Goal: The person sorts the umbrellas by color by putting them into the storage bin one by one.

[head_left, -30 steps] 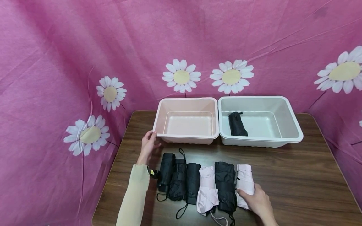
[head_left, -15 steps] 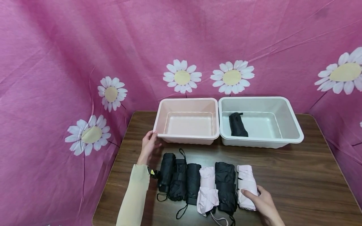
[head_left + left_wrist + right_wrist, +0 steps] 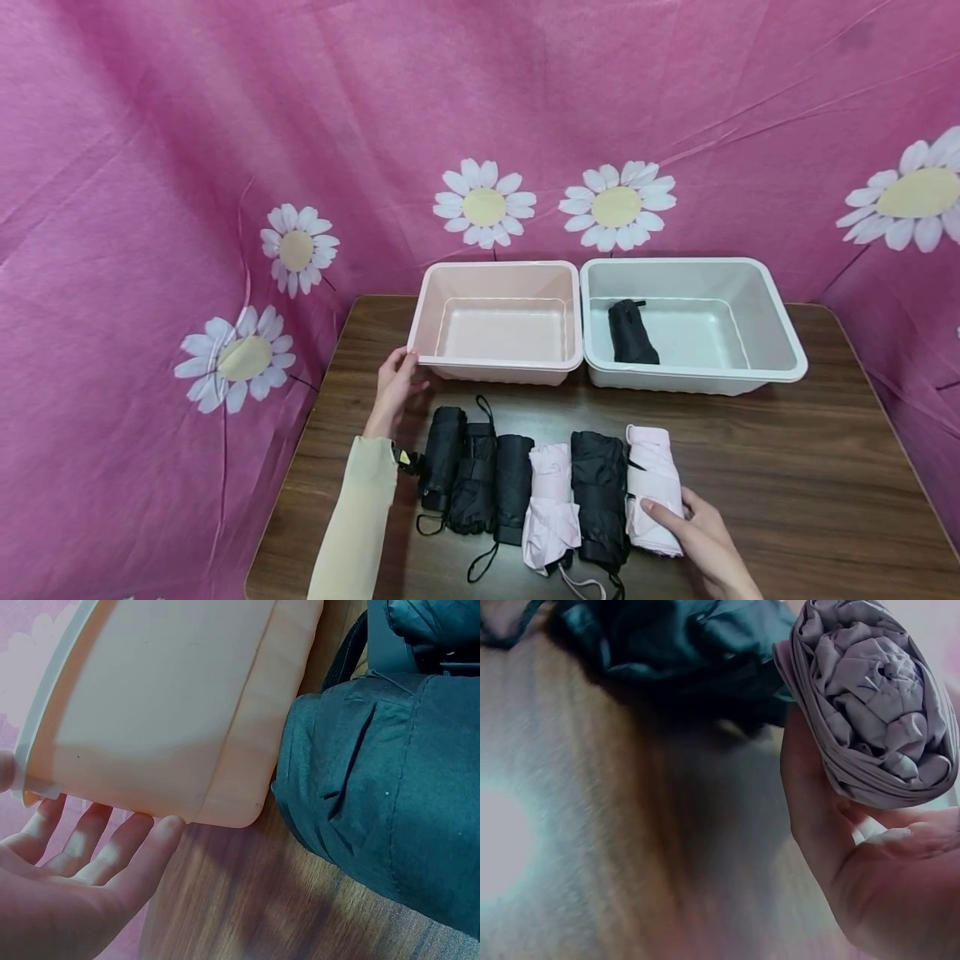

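In the head view my right hand (image 3: pixel 705 533) grips a pale pink folded umbrella (image 3: pixel 654 475), thumb across its top and fingers round its right side. Its rolled end (image 3: pixel 881 690) shows in the right wrist view, apparently lifted off the wood. My left hand (image 3: pixel 393 386) holds the front left corner of a pink plastic bin (image 3: pixel 495 364). In the left wrist view the thumb lies at the rim and the fingers (image 3: pixel 142 859) touch the outer wall. Left of the held umbrella lies a row of folded umbrellas: a black one (image 3: pixel 597 492), a pale pink one (image 3: pixel 551 500) and several more black ones.
A pale grey-green bin (image 3: pixel 697 375) stands right beside the pink one, with one black folded umbrella (image 3: pixel 632 332) inside. Both bins stand at the back of the wooden table (image 3: pixel 795 467), before a pink daisy-print cloth (image 3: pixel 375 125). Cord loops (image 3: pixel 483 562) stick out from several umbrellas.
My right hand has shifted slightly right, drawing the pale pink umbrella away from its black neighbour, and the umbrella's far end has risen a little. My left hand stays at the pink bin's corner.
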Demonstrator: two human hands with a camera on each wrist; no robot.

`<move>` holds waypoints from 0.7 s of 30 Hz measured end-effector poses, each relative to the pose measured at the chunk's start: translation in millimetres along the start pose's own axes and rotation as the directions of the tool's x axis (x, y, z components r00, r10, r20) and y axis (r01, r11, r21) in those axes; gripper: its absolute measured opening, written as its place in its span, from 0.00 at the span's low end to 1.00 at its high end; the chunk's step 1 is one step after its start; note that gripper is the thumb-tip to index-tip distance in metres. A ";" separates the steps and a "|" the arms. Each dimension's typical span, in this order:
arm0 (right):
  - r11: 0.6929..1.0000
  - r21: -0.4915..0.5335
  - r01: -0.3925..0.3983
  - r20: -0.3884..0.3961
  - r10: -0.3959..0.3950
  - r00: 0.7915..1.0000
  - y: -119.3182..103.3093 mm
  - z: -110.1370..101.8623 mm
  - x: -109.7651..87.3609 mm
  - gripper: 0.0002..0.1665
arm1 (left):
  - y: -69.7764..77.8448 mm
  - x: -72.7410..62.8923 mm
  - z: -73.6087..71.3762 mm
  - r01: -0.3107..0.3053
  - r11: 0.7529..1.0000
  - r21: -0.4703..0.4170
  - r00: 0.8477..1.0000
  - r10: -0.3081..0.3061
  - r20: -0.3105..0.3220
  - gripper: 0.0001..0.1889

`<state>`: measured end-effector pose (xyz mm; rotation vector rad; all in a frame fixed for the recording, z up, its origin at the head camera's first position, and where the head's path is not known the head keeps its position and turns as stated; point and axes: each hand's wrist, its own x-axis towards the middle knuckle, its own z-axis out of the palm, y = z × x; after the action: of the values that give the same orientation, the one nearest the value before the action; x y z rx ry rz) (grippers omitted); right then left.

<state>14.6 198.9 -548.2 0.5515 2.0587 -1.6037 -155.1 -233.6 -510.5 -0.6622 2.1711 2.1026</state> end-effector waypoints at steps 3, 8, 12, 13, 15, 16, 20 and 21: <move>1.000 0.010 -0.004 0.014 0.004 1.000 -6.3 0.6 -2.7 0.41 | -0.6 0.6 -0.1 -0.002 1.000 -0.004 1.000 0.002 0.002 0.19; 0.999 0.035 0.017 0.027 -0.018 0.999 -16.6 2.3 -6.9 0.40 | -1.7 1.4 -0.2 0.004 1.000 -0.005 1.000 -0.004 0.006 0.20; 0.995 0.083 0.060 0.040 -0.063 0.997 -24.5 3.3 -11.0 0.38 | -2.1 1.5 -0.5 0.012 1.000 -0.014 1.000 -0.012 0.009 0.20; 0.993 0.097 0.073 0.042 -0.077 0.996 -26.3 3.4 -12.2 0.37 | -2.1 1.6 -0.5 0.013 1.000 -0.018 1.000 -0.013 0.009 0.20; 0.989 0.099 0.114 0.050 -0.119 0.992 -29.2 3.3 -14.4 0.36 | -2.2 1.6 -0.6 0.014 1.000 -0.018 1.000 -0.014 0.009 0.20; 0.987 0.101 0.127 0.050 -0.132 0.990 -30.7 3.2 -15.5 0.35 | -2.2 1.5 -0.6 0.014 1.000 -0.018 1.000 -0.014 0.009 0.20; 0.983 0.073 0.168 0.046 -0.171 0.984 -36.5 2.8 -19.4 0.35 | -1.9 1.1 -0.4 0.011 1.000 -0.011 1.000 -0.011 0.009 0.20; 0.983 0.067 0.171 0.046 -0.175 0.984 -38.5 2.8 -20.3 0.35 | -1.8 1.0 -0.5 0.009 1.000 -0.008 1.000 -0.009 0.009 0.21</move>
<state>9.2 186.5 -506.8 0.3562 2.0725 -1.7670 -155.2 -234.3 -512.4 -0.6605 2.1514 2.1068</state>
